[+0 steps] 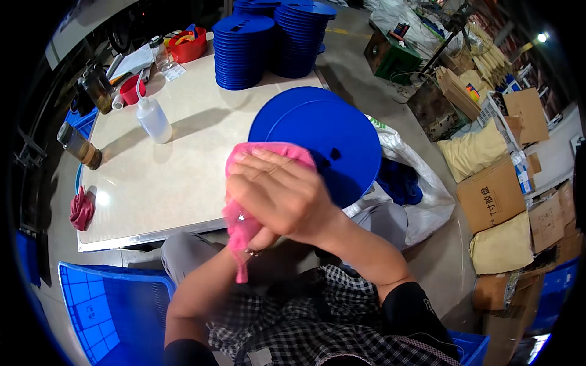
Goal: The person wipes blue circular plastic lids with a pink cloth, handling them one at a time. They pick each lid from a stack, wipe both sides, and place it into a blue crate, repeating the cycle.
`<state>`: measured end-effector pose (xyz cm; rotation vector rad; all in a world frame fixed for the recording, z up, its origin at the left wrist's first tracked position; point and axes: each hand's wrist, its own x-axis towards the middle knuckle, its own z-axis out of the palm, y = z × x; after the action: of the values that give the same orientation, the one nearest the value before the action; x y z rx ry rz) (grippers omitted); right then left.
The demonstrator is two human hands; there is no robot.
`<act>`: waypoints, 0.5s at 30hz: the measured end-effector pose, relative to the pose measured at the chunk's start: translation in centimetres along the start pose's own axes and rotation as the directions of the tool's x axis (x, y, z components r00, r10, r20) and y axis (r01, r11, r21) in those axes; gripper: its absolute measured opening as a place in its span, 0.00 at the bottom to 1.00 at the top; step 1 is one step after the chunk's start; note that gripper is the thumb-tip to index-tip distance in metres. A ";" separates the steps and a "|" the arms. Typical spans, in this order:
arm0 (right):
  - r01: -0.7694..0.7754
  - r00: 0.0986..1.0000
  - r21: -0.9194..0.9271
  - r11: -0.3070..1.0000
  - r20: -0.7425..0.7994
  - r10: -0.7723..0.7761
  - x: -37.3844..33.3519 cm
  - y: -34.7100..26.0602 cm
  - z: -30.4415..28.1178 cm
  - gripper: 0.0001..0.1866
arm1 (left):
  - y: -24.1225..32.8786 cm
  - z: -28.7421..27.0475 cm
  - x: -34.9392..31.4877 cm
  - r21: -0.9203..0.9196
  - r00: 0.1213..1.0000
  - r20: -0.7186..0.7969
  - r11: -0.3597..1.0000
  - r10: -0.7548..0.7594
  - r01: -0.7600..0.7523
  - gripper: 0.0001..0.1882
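Observation:
A round blue spool (351, 131), with dark slots near its middle, is in front of me at the table's right edge. Another round blue edge (267, 116) shows behind it. My right hand (284, 195) is closed over a pink cloth (244, 227), which lies against the near left side of the spool. Below it, my left hand (262, 239) is close under the cloth; its fingers are mostly hidden, so its hold cannot be made out. A cloth tail hangs beside my left wrist.
Stacks of blue spools (243, 58) stand at the table's far edge. A squeeze bottle (154, 120), a brown-tinted jar (79, 146) and a crumpled red cloth (82, 208) are to the left. A white sack (421, 210) is at right, a blue crate (113, 287) at lower left.

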<state>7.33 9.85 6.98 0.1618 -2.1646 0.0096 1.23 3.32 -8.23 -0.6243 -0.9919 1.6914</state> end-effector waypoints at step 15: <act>-0.113 0.977 0.080 0.990 -0.173 0.126 -7.5 7.9 -5.0 0.10 | -4.4 6.0 0.3 0.998 0.995 0.064 -0.001 -0.075 -0.064 0.11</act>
<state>14.65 18.88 4.00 0.0678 -1.9934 0.1632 -1.38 2.29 -1.29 0.5201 0.4318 1.9082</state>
